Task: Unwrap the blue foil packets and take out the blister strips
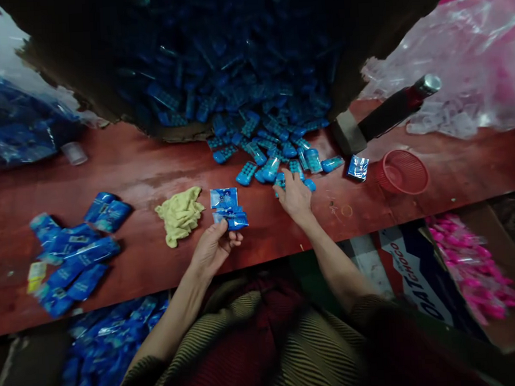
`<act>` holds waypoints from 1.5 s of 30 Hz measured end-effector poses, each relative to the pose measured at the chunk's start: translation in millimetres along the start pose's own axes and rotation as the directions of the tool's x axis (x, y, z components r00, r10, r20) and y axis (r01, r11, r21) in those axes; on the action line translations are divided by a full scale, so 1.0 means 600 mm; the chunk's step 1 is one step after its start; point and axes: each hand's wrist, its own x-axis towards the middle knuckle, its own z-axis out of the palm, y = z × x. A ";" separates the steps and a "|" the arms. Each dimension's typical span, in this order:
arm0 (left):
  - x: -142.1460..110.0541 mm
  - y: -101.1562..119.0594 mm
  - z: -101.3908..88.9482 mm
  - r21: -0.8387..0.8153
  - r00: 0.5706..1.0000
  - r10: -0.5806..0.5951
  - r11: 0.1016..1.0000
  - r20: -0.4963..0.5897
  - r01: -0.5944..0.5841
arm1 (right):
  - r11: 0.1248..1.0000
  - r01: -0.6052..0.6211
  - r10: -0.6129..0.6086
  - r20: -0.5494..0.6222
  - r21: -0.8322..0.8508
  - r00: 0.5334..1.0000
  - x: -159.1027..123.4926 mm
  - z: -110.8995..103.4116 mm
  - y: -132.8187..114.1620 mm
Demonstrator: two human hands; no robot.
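Note:
Between the thumb and fingers of my left hand [217,244] is a blue printed packet [233,219], held low over the red tabletop. Another flat blue printed label [224,197] shows right behind it, touching or overlapping. My right hand [296,198] reaches to the front edge of a pile of small clear containers with blue caps [255,153]. Its thumb and forefinger close around one small blue container [279,182], partly hidden by the fingers. The pile spills out of a torn, dark carton [185,132]. A crumpled yellow cloth [180,215] lies left of my left hand.
Several filled blue packets [79,248] lie at the left, beside a small yellow-and-white item [36,276]. On the right are a hammer [378,117], a small blue box [358,168] and a red plastic basket [402,173]. Below the table edge, a carton holds pink items [472,268].

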 end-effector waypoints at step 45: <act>-0.032 -0.014 -0.022 -0.050 0.997 -0.074 0.996 0.007 0.074 | 0.866 -0.071 0.020 0.108 0.494 0.994 0.024 0.019 -0.033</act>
